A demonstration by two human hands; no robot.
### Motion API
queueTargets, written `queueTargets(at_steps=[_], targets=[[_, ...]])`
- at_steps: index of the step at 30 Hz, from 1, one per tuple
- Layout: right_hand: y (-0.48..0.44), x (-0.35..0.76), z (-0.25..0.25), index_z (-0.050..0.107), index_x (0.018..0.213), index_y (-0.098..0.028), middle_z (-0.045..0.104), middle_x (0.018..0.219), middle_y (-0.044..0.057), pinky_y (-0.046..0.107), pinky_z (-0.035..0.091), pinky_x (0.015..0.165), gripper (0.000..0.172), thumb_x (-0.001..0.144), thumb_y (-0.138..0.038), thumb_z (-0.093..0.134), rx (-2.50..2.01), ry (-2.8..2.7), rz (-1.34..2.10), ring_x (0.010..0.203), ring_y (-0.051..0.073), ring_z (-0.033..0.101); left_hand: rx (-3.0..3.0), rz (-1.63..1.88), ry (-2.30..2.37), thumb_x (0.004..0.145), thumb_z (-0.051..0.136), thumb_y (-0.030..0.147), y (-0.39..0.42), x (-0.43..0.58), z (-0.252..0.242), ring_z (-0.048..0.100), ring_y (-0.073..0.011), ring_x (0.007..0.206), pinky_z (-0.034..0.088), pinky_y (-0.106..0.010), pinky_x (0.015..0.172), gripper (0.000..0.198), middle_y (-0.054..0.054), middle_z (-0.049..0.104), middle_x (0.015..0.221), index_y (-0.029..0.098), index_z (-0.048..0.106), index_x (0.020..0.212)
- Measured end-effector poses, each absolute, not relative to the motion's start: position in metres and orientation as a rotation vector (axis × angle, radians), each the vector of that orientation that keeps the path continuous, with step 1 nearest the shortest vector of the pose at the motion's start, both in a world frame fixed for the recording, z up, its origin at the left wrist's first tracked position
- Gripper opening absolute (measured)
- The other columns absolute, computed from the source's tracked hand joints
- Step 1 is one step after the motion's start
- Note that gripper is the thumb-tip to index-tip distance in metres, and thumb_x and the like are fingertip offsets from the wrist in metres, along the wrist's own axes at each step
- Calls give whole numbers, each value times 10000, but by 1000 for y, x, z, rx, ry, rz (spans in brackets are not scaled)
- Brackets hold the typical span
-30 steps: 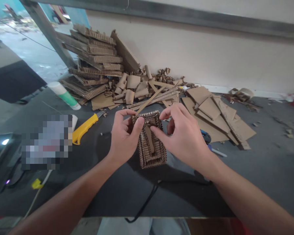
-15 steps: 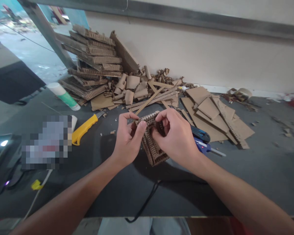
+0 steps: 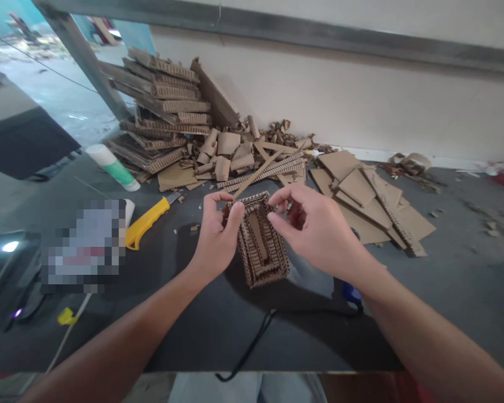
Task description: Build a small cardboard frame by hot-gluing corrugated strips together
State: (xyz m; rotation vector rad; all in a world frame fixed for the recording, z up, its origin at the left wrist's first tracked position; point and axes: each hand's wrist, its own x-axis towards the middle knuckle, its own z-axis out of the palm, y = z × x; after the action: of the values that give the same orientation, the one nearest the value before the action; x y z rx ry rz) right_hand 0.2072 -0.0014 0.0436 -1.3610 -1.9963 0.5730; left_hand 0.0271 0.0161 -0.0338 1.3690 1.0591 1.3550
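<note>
A small rectangular piece built of layered corrugated cardboard strips, with a recess in its middle, is tilted at the centre of the view. My left hand pinches its upper left corner between thumb and fingers. Beside the upper right edge is my right hand, its thumb and forefinger parted, with a small gap to the cardboard; the other fingers are curled, and nothing shows between them.
Stacked cardboard, curled scraps and flat sheets lie at the back. A yellow cutter and glue stick are left. A blue tool and black cord lie nearer me.
My right hand has come off the cardboard piece and moved slightly right, with its fingers opened. More of the recess now shows. My left hand keeps its pinch.
</note>
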Motion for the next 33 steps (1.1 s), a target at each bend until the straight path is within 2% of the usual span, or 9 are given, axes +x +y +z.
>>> queueTargets(at_steps=[8,12,15,19,22,24,26,31,33], targets=[[-1,218,48,669,953,-199,674,750,6,266,438,589,125,934,-211,546,-1339,-1999,547,637,131,600,1004,1272,1054,804,747,532,24,29,-34,579,-97,593,458,-206,512,479,37,611,736,210,492,1050],[-4,221,51,681,1025,-180,698,910,68,294,493,652,186,943,-217,518,-1372,-1975,454,738,162,641,952,1148,1052,739,826,443,23,30,-35,680,-139,733,548,-274,670,529,-39,720,912,194,491,1065],[-12,230,51,682,1099,-180,672,991,95,301,522,671,226,953,-272,536,-1406,-1944,467,792,175,641,1034,1157,1131,737,831,416,24,27,-42,704,-174,885,552,-315,801,513,-66,726,992,186,520,1073],[-36,251,43,684,1133,-202,634,837,52,283,505,605,267,978,-349,523,-1509,-1859,522,678,153,606,1123,1199,1219,787,772,458,29,22,-51,680,-173,888,537,-314,786,444,-62,688,1005,184,542,1050],[-65,272,28,717,1050,-213,629,853,50,257,474,537,278,985,-386,508,-1581,-1773,533,572,113,552,1170,1228,1288,817,733,472,32,20,-52,653,-165,901,519,-303,789,432,-63,651,1020,181,544,1074],[-89,291,14,725,970,-223,656,875,56,252,486,540,264,957,-420,548,-1619,-1688,549,592,120,583,1208,1210,1350,841,698,484,33,18,-50,641,-171,921,512,-304,787,424,-77,636,1042,182,545,1095],[-116,312,-4,731,957,-238,667,800,42,259,489,518,274,927,-461,575,-1681,-1540,556,554,129,577,1260,1173,1406,866,659,495,33,18,-49,636,-178,934,509,-304,784,410,-89,628,1059,182,543,1105],[-175,349,-39,732,812,-228,668,603,43,316,528,468,384,721,-600,719,-1956,-1033,432,497,201,605,1409,1090,1445,905,583,518,37,14,-50,637,-200,956,500,-320,805,403,-111,634,1079,177,533,1114],[-187,349,-45,708,804,-230,689,633,52,313,511,427,406,696,-620,729,-1939,-819,420,502,207,605,1482,1046,1431,907,574,532,37,11,-49,639,-215,962,488,-329,813,410,-110,651,1076,186,543,1124]])
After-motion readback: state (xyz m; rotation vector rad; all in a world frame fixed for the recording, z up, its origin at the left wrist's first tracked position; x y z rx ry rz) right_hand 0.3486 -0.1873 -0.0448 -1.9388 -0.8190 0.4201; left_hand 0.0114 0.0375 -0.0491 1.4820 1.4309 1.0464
